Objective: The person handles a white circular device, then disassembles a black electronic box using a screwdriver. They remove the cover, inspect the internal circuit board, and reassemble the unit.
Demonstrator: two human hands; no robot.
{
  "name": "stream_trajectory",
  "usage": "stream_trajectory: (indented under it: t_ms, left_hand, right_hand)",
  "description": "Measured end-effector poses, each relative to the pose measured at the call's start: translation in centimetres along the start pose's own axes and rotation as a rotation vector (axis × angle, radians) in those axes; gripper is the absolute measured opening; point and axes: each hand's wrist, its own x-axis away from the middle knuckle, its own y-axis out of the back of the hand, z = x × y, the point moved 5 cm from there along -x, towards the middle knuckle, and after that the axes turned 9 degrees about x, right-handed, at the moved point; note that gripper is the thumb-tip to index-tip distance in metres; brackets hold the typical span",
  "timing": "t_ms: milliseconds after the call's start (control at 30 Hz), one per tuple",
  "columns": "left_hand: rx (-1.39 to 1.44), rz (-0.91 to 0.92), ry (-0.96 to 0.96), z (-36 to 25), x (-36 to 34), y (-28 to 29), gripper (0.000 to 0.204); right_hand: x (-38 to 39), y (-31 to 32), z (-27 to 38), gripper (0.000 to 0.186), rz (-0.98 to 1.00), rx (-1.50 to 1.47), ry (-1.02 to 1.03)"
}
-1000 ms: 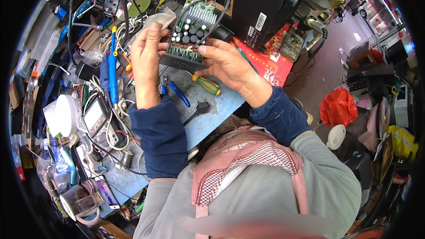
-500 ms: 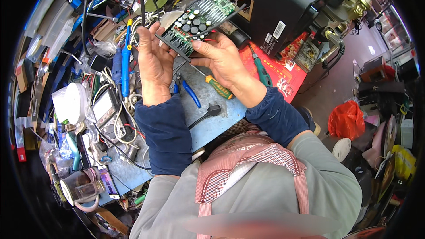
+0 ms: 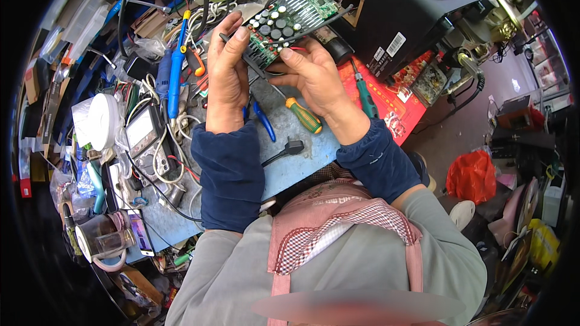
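Note:
Between my two hands, above the bench, is a green circuit board (image 3: 279, 24) crowded with round capacitors and silver heatsink fins. My left hand (image 3: 228, 78) grips its near-left end, thumb and fingers closing at the black heatsink edge. My right hand (image 3: 318, 81) supports the board's near right side with the thumb on top; some of its fingers are hidden beneath. Below the board lie a screwdriver with a green-and-yellow handle (image 3: 304, 115) and a blue-handled tool (image 3: 263, 122), partly hidden by my left wrist. A black plug (image 3: 294, 147) rests nearer the bench edge.
A large black case (image 3: 362, 18) stands at the far right, with a green-handled screwdriver (image 3: 365, 96) on red paper (image 3: 396, 105) beside it. Cables, a blue pen-shaped tool (image 3: 176, 78) and a handheld meter (image 3: 142, 136) crowd the left. A glass mug (image 3: 109, 241) and a phone (image 3: 141, 232) sit near left.
My left hand has gone from open beside the board to closed on its end. The view has shifted slightly, and the board sits a little farther right in it.

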Motion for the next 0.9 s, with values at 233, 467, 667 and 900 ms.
stream_trajectory:
  t_ms: [233,467,667,900]
  left_hand:
    - [-0.142,0.068,-0.088,-0.3,0.2,-0.9,0.069]
    - [-0.537,0.211,-0.323,-0.7,1.4,-3.3,0.082]
    - [-0.493,0.203,-0.287,-0.5,1.5,-3.4,0.081]
    - [-0.513,0.208,-0.312,-0.4,1.6,-3.2,0.08]
  right_hand:
    - [0.1,0.0,0.2,0.05,0.024,-0.018,0.019]
    - [0.4,0.4,0.2,0.043,-0.039,-0.11,0.026]
    - [0.8,0.3,0.6,0.041,-0.068,-0.093,-0.006]
    - [0.7,0.2,0.5,0.037,-0.054,-0.152,0.012]
